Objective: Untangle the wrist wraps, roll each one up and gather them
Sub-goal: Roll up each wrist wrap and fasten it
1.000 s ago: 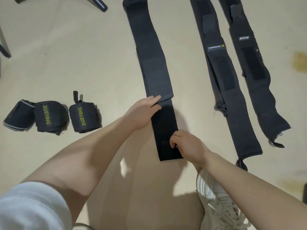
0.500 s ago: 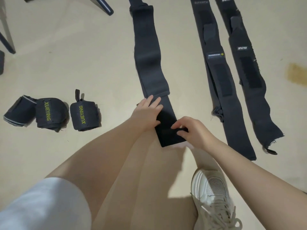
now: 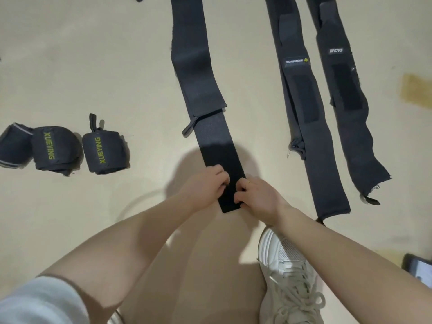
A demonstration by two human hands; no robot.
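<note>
Our left hand (image 3: 205, 187) and right hand (image 3: 259, 198) pinching the near end of a flat strap (image 3: 217, 146), three rolled wraps (image 3: 58, 149) left of our hands, two straps (image 3: 327, 127) right.

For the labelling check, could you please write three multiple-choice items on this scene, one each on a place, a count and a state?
1. Where do the rolled wraps lie?
A. left of the flat wraps
B. right of them
C. on the shoe

2. How many wraps lie flat and unrolled?
A. one
B. three
C. five

3. What are the hands doing?
A. hanging idle
B. both gripping the near end of one wrap
C. tying a lace

Answers:
1 A, the rolled wraps sit at far left.
2 B, the held wrap, the middle wrap and the right wrap.
3 B, the left hand and the right hand pinch its near end.
</note>
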